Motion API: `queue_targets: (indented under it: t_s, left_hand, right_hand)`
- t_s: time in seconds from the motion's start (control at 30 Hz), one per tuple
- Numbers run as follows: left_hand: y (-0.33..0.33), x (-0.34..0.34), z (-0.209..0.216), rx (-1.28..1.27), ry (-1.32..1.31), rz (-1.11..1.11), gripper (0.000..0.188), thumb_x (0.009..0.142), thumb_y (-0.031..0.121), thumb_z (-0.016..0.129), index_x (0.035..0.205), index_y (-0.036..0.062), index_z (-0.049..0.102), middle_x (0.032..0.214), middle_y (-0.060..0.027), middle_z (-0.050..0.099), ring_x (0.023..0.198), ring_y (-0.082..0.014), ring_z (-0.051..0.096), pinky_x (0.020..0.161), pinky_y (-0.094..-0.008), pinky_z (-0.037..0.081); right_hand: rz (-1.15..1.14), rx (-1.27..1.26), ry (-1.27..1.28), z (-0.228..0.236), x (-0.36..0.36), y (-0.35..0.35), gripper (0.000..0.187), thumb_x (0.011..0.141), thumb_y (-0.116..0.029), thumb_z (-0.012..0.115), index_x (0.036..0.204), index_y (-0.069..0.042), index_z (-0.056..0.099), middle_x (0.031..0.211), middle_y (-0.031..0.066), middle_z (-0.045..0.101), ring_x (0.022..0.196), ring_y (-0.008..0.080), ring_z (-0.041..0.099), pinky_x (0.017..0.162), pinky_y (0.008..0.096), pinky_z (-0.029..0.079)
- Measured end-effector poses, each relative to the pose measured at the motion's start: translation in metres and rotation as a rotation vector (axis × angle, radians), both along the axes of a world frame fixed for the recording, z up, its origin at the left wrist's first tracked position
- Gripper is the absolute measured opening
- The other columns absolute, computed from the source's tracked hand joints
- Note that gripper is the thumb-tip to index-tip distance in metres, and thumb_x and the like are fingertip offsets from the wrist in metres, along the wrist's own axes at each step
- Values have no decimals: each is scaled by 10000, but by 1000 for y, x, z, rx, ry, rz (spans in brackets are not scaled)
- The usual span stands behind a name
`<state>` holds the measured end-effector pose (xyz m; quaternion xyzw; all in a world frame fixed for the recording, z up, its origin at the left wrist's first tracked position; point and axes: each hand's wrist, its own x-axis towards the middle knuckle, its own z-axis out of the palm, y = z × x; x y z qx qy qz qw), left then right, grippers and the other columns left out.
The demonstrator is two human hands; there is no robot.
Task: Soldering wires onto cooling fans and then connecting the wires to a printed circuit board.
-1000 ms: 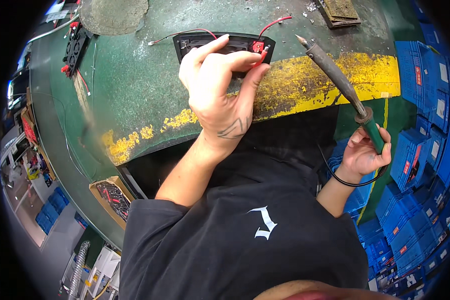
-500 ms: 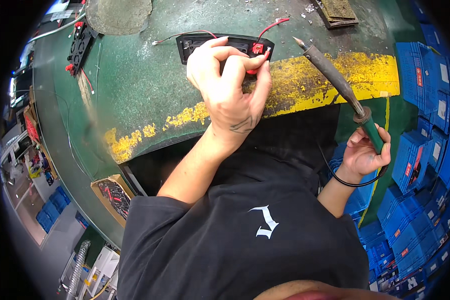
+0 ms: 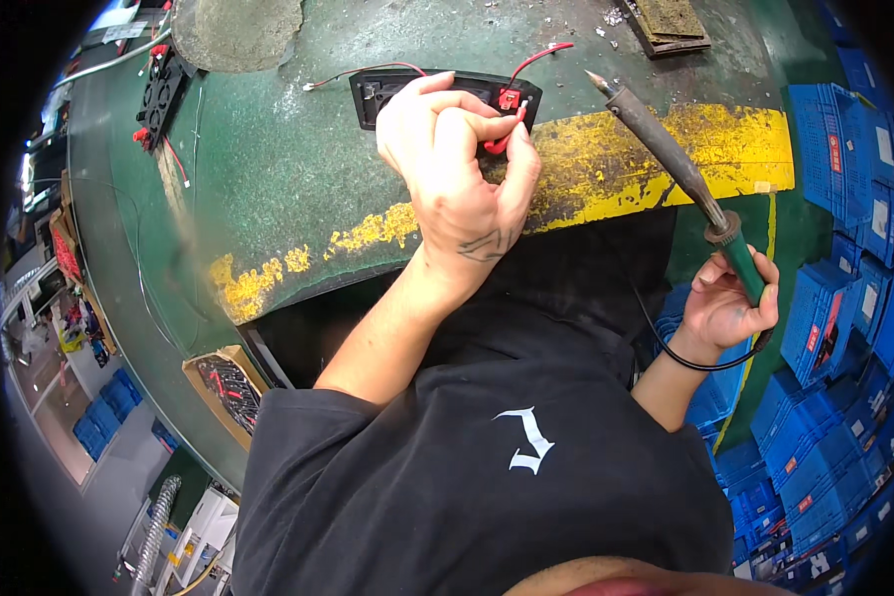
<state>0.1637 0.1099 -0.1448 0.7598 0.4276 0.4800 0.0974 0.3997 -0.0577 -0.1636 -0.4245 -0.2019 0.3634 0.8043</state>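
Note:
My left hand (image 3: 452,169) is over a long black plastic panel (image 3: 372,91) on the bench, its fingers closed. Between thumb and forefinger it pinches a red wire (image 3: 521,114), whose pale end points up beside a small red part with metal terminals (image 3: 510,100) on the panel. A second red lead (image 3: 536,58) curves up from that part, and a thin cable with a white plug (image 3: 309,86) runs off the panel's left side. To the right, my right hand (image 3: 730,308) grips the green handle of a soldering iron (image 3: 666,149). The tip stays apart from the panel, pointing up and left.
A black twin-fan unit with red wires (image 3: 161,99) lies at the far left, near a round grey plate (image 3: 236,35). A worn block (image 3: 670,25) sits at the back right. Blue crates (image 3: 824,149) are stacked at right; a cardboard box of parts (image 3: 223,387) stands lower left.
The red wire's end and the left fingertips have shifted slightly left and down, away from the panel's right end. The soldering iron has barely moved.

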Motion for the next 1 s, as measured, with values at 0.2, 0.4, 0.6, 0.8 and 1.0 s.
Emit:
queue_targets:
  t_s: [0.2,0.4,0.6,0.8,1.0]
  left_hand:
    - [-1,0,-2,-10,20,19,188,656,34,732,787,58,599,910,-96,562,1034,-341,531,971,-453,349]
    - [-1,0,-1,-12,24,29,191,661,16,715,791,56,581,906,-100,552,1024,-335,533,957,-445,347]
    - [1,1,0,3,15,46,197,667,13,719,793,61,577,890,-88,560,1007,-315,539,948,-432,350]
    - [2,1,0,1,-4,42,193,696,46,752,823,67,609,891,-72,575,1009,-304,545,950,-422,354]
    - [1,0,2,7,25,62,198,700,67,769,840,74,627,895,-66,581,1012,-294,550,953,-418,345]
  right_hand:
    - [20,17,-28,2,-1,1,474,983,-432,392,1114,-57,650,912,215,663,611,272,650,420,314,508]
    - [55,13,-38,4,-4,2,464,946,-424,460,1104,-38,662,978,200,711,627,270,651,460,313,515]
    - [21,-12,-44,2,-2,1,475,965,-441,416,1112,-50,641,892,218,653,613,275,648,414,317,502]
    - [2,-24,-53,3,-4,1,465,963,-432,415,1105,-49,638,893,221,653,603,278,644,413,319,504]
    - [-12,-24,-32,4,-4,0,457,961,-421,418,1103,-46,639,907,220,653,609,280,649,419,317,513]
